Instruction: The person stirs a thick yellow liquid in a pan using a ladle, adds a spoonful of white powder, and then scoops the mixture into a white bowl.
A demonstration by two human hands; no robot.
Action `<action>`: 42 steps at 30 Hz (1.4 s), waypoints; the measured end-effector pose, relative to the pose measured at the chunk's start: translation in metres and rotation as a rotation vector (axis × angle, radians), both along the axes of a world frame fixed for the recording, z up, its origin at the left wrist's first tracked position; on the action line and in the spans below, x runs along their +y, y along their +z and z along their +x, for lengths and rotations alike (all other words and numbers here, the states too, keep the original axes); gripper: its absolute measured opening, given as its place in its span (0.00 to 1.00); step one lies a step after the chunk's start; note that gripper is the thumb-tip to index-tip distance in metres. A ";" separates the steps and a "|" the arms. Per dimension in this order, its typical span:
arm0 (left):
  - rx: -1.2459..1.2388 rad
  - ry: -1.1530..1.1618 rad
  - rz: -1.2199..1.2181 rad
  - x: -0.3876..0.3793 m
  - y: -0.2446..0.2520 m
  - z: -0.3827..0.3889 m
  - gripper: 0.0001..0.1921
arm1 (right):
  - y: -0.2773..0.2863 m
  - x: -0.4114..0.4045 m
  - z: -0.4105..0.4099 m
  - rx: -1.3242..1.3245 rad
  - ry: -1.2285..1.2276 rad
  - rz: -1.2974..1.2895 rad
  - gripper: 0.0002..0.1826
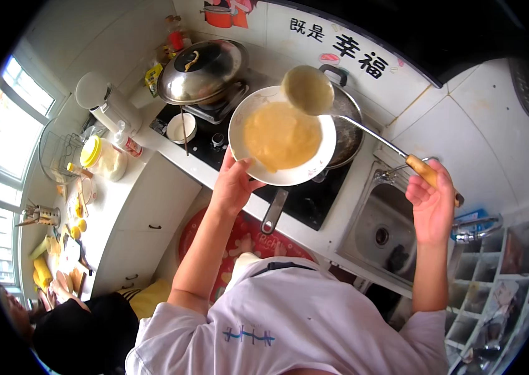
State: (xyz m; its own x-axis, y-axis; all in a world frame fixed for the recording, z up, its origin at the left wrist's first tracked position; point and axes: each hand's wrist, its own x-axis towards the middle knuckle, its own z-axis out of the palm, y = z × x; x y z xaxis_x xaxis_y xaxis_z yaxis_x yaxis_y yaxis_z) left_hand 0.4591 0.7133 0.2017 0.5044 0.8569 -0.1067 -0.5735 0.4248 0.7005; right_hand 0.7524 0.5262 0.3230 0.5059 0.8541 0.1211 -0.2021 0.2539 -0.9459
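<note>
My left hand (232, 186) grips the near-left rim of a white plate (240, 105), thumb on top. A pool of yellow-brown liquid (283, 136) covers much of the plate's inside. My right hand (433, 204) is closed around the wooden handle of a metal ladle (309, 90), whose bowl hangs over the plate's far right rim. What the ladle's bowl contains is hard to tell. Partly hidden beneath the plate, a dark frying pan (349, 136) stands on the black gas hob (310, 206), with a long handle (274, 213) pointing towards me.
A lidded wok (205, 70) occupies the left burner. Beside it, chopsticks lie across a small white bowl (181, 128). The sink (377, 234) is right of the hob. Jars and kitchenware crowd the left counter (119, 187), where another person (86, 333) works.
</note>
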 end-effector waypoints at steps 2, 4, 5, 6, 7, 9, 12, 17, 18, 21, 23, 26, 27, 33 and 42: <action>0.079 0.066 0.051 -0.004 0.003 0.003 0.30 | -0.013 0.007 0.007 0.186 -0.044 -0.032 0.21; 0.079 0.040 0.039 -0.001 0.000 -0.003 0.34 | -0.023 0.009 0.012 0.216 -0.016 0.000 0.21; 0.104 0.053 0.044 -0.002 0.002 -0.006 0.37 | -0.027 0.010 0.014 0.224 -0.096 -0.010 0.21; 0.130 0.066 0.050 -0.004 0.005 -0.009 0.40 | -0.031 0.010 0.015 0.231 -0.175 -0.021 0.21; 0.142 0.076 0.044 -0.006 0.006 -0.013 0.40 | -0.037 0.011 0.018 0.205 -0.171 -0.026 0.21; 0.169 0.053 0.095 -0.006 0.011 -0.020 0.46 | -0.056 0.017 0.023 0.148 -0.168 -0.053 0.21; 0.200 0.073 0.053 -0.015 0.022 -0.018 0.49 | -0.093 0.035 0.021 0.075 -0.153 -0.133 0.21; 0.139 -0.049 0.013 -0.024 0.027 -0.006 0.41 | -0.150 0.061 0.004 0.142 -0.061 -0.204 0.25; 0.138 -0.078 0.015 -0.025 0.028 0.000 0.41 | -0.161 0.062 0.004 0.181 -0.036 -0.213 0.28; 0.162 -0.136 -0.051 -0.031 0.038 0.022 0.38 | -0.179 0.040 -0.001 0.439 0.195 -0.256 0.40; 0.157 -0.208 -0.041 -0.038 0.040 0.037 0.38 | -0.163 0.007 -0.018 0.628 0.451 -0.185 0.41; 0.109 -0.413 -0.046 -0.059 0.038 0.066 0.38 | -0.128 -0.046 -0.030 0.632 0.413 0.025 0.34; 0.074 -0.493 -0.048 -0.063 0.036 0.075 0.39 | -0.120 -0.057 -0.033 0.568 0.260 -0.046 0.31; 0.203 -0.913 0.218 -0.115 0.034 0.166 0.40 | -0.136 -0.177 -0.013 0.617 -0.325 0.102 0.27; 0.437 -0.667 1.902 -0.224 -0.047 0.422 0.42 | -0.161 -0.346 -0.041 0.531 -1.107 0.213 0.25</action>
State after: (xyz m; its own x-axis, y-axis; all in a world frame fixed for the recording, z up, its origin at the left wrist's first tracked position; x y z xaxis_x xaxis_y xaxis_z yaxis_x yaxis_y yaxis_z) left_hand 0.8808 0.4891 0.1547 0.9112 -0.2491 0.3281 -0.3804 -0.8142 0.4385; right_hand 0.7110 0.1800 0.1622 0.9693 -0.0736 -0.2347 -0.1263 0.6698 -0.7317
